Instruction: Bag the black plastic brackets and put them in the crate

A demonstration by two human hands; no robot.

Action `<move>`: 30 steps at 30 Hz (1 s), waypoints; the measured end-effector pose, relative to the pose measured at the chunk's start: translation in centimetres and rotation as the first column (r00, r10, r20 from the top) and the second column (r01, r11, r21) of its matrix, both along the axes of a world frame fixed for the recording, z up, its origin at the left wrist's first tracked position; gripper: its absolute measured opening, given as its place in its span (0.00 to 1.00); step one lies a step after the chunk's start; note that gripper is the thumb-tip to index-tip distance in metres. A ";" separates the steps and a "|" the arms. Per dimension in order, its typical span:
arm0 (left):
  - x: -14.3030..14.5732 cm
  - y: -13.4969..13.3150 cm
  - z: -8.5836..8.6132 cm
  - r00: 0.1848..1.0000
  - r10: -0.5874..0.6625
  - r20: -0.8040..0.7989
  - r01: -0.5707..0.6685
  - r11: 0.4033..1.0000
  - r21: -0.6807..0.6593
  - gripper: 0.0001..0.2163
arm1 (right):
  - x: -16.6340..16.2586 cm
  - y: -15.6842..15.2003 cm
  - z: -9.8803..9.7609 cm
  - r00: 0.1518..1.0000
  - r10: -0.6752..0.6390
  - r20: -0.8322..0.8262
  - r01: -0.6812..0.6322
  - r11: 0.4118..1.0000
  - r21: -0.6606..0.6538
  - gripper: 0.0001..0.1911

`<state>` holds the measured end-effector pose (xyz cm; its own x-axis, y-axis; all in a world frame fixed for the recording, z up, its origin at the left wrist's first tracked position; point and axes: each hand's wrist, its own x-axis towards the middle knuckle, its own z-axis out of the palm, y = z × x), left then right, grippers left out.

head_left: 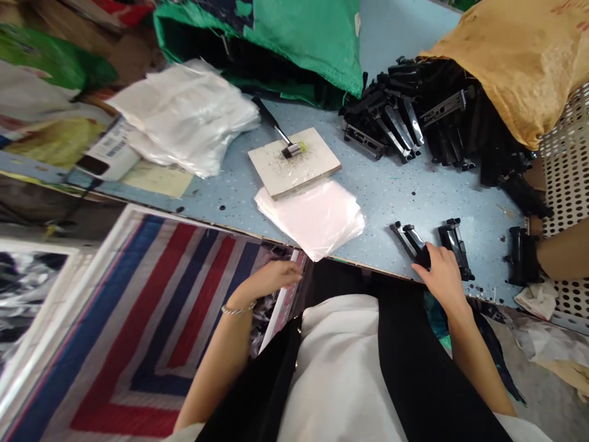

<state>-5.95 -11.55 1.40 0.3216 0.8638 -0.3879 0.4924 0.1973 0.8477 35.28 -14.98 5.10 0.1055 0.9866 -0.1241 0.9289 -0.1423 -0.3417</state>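
My right hand (442,273) is at the table's front edge, thumb and fingers closed on the near end of a long black part (411,239) with a shiny face. A similar black part (455,245) lies just beyond my fingers on the right. My left hand (280,275) hangs over the table edge at centre left, fingers loosely stretched and nothing visible in them. Close to it lies a stack of clear plastic bags (317,221). Behind the stack is a pale board (294,162) with a black-handled hammer (289,149) and yellowish crumbs on it.
A heap of black parts (396,116) spills from a yellow sack (519,55) at back right. A green sack (294,43) lies behind the board. More plastic bags (184,113) are piled at left. Another black part (522,255) stands near the perforated panel (568,147).
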 end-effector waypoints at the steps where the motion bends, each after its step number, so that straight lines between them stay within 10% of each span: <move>1: 0.8 0.4 0.5 0.998 -0.041 0.045 0.039 0.998 0.039 0.08 | -0.3 0.2 -0.1 0.992 -0.024 -0.126 0.022 1.000 -0.022 0.32; 3: 3.2 1.8 1.3 0.998 -0.051 0.029 0.042 0.965 0.258 0.07 | -1.7 0.7 -0.1 0.883 -0.089 -0.461 0.047 0.994 -0.103 0.31; 6: 6.8 4.7 1.5 0.975 0.122 -0.187 0.013 0.805 0.593 0.04 | -4.6 1.4 0.1 0.487 -0.241 -0.840 0.004 0.962 -0.273 0.28; 13: 6.0 8.8 1.0 0.998 0.067 0.000 -0.063 0.936 0.345 0.07 | -8.5 1.0 -0.6 -0.147 -0.498 -0.855 -0.394 0.822 -0.411 0.28; 22: 6.0 8.9 0.8 0.891 0.288 0.352 -0.332 0.941 0.071 0.10 | -11.7 2.0 -2.9 -0.350 -0.773 -0.528 -0.543 0.627 -0.558 0.26; 26: 4.7 8.5 1.3 0.953 0.239 0.188 -0.289 0.902 0.320 0.04 | -12.2 2.4 -3.2 -0.378 -0.831 -0.409 -0.564 0.556 -0.610 0.28; 30: 3.4 7.7 2.4 0.984 0.121 -0.132 -0.001 0.742 0.670 0.12 | -12.3 2.7 -3.0 -0.424 -0.834 -0.352 -0.553 0.546 -0.630 0.31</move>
